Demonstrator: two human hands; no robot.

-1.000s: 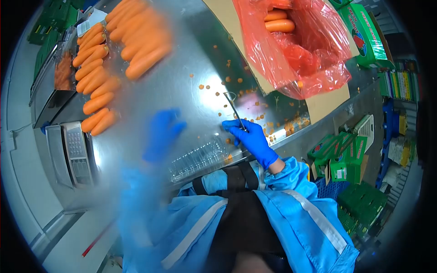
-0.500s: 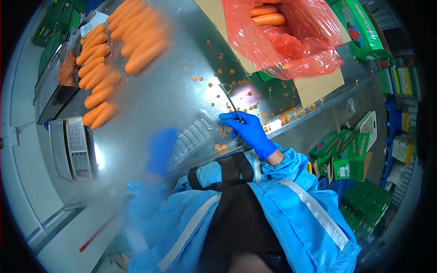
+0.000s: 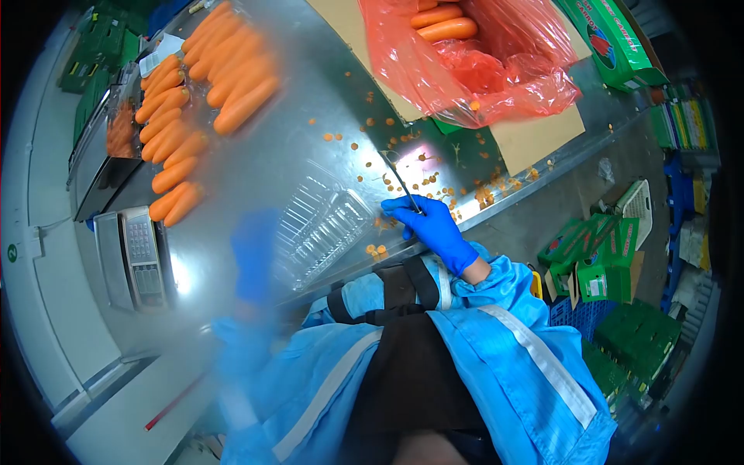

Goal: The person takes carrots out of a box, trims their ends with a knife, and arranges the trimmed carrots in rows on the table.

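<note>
My right hand (image 3: 435, 230), in a blue glove, is closed round the handle of a knife (image 3: 401, 180), whose thin blade points up and away over the steel table. Beside a clear plastic tray (image 3: 329, 232) is my left hand (image 3: 256, 252), gloved in blue and badly blurred; its fingers cannot be made out. The tray lies at the near edge, its ribbed clear plastic spread in two parts. Small orange carrot slices (image 3: 486, 195) are scattered beyond the knife. Whole carrots (image 3: 246, 105) lie in rows at the upper left.
A carton lined with a red plastic bag (image 3: 480, 77) holds carrots at the top. A scale (image 3: 142, 256) stands at the left. A green carrot box (image 3: 612, 43) is at the upper right, and more green boxes (image 3: 608, 267) are beyond the table's right edge.
The clear tray now shows as two spread parts beside my left hand, which has moved slightly left. My right hand still holds the knife. The whole view has shifted a little.
</note>
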